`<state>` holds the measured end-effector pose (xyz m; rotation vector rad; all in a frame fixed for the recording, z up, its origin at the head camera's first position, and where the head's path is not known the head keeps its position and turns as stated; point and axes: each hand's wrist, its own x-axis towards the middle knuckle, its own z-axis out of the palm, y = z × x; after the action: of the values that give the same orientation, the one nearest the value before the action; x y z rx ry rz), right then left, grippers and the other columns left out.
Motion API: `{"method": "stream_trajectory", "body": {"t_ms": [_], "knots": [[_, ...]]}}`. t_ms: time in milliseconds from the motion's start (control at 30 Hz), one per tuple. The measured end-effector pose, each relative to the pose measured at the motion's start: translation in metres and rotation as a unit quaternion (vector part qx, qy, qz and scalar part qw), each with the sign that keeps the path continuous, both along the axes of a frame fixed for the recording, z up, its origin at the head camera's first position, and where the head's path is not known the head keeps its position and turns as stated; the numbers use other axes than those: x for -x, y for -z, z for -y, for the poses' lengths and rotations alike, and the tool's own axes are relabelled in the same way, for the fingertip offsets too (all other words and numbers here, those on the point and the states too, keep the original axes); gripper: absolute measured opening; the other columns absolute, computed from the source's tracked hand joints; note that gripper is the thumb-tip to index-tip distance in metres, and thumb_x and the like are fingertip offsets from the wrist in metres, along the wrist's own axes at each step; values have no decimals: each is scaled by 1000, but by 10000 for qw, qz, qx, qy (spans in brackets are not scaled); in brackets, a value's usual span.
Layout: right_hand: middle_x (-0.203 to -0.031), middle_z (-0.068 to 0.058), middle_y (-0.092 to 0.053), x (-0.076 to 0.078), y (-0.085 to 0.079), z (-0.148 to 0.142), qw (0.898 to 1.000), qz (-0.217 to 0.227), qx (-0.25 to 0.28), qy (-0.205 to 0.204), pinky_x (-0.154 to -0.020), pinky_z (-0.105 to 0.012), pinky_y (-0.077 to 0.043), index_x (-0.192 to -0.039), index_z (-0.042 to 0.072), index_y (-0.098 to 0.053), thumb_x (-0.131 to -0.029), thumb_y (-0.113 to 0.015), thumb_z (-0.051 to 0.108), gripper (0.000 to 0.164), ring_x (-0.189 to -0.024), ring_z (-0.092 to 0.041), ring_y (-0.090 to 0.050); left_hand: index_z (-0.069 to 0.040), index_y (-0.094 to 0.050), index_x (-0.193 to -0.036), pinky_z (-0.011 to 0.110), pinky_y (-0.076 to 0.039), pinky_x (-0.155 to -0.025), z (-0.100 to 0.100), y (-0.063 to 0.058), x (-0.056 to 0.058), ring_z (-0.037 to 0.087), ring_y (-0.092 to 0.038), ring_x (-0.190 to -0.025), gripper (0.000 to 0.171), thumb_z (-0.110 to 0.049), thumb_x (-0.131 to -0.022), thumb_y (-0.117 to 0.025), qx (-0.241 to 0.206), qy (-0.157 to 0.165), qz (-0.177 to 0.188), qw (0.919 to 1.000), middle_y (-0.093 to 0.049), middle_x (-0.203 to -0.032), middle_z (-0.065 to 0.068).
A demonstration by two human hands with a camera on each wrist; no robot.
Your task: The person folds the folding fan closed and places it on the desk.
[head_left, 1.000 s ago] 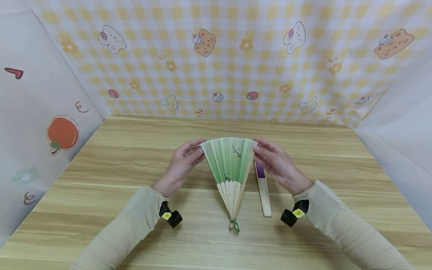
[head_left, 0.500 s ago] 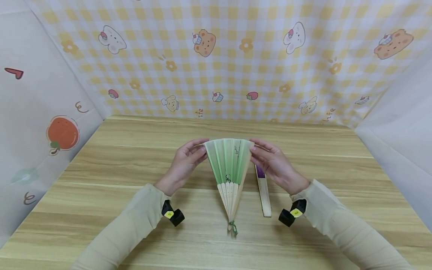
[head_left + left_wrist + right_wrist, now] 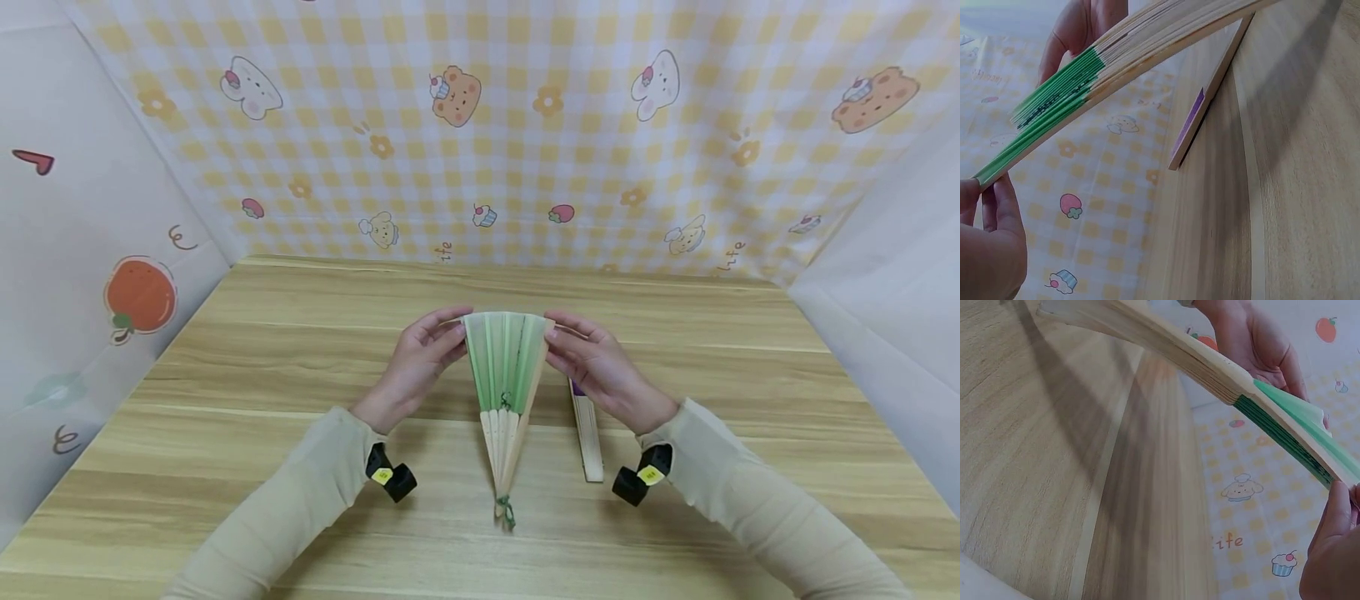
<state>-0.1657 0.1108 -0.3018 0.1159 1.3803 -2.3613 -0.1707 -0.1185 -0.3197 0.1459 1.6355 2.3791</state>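
Observation:
A green folding fan (image 3: 504, 367) with pale wooden ribs is partly spread above the table, its pivot end toward the person. A green cord (image 3: 506, 510) is tied at that pivot. My left hand (image 3: 422, 358) pinches the fan's upper left edge between thumb and fingers. On the opposite upper edge, my right hand (image 3: 596, 360) pinches the outer wooden rib. The left wrist view shows the green pleats (image 3: 1054, 103) stacked close together. Under the right hand lies a second folding fan (image 3: 588, 437), folded, with a purple part; its far end is hidden by that hand.
The wooden table (image 3: 300, 350) spreads around both hands. A yellow checked cloth (image 3: 510, 150) hangs behind it, and white cloth (image 3: 67, 217) stands at the left side. Black wrist cameras (image 3: 392, 473) sit on both wrists.
Both hands have moved toward each other, and the green fan has narrowed. Its pivot end has shifted slightly left and toward the person. The purple fan has stayed in place.

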Motion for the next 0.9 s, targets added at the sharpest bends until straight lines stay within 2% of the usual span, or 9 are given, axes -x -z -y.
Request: {"method": "stream_trajectory", "body": {"t_ms": [167, 367, 567, 900], "knots": [[-94, -3, -56, 0, 0, 1, 10000, 16, -21, 48, -73, -19, -51, -101, 12, -61, -89, -49, -1, 22, -79, -11, -59, 3, -45, -122, 21, -48, -79, 0, -1, 0, 12, -55, -85, 31, -3, -92, -44, -184, 27, 98, 9998, -56, -100, 4], [-91, -2, -56, -2, -1, 2, 9999, 17, 32, 124, -72, -19, -51, -98, 13, -62, -89, -49, -2, 22, -78, -10, -59, 1, -43, -125, 22, -48, -80, 1, -3, -1, 13, -55, -87, 34, -6, -92, -46, -140, 132, 76, 9998, -56, -101, 4], [-93, -2, -56, -3, -2, 4, 10000, -30, 39, 75, -72, -19, -51, -97, 13, -63, -88, -49, -1, 22, -79, -11, -59, 0, -42, -127, 24, -47, -82, -1, -3, -2, 12, -53, -89, 40, -1, -88, -50, 12, 166, -17, 9999, -53, -101, 4], [-94, -2, -55, -6, -5, 6, 10000, -60, 23, 6, -72, -19, -51, -100, 14, -62, -89, -50, 0, 21, -79, -11, -58, 2, -42, -125, 22, -47, -79, -4, -1, -2, 10, -51, -85, 39, 2, -88, -49, -150, 121, -15, 9998, -51, -95, 2]]}}
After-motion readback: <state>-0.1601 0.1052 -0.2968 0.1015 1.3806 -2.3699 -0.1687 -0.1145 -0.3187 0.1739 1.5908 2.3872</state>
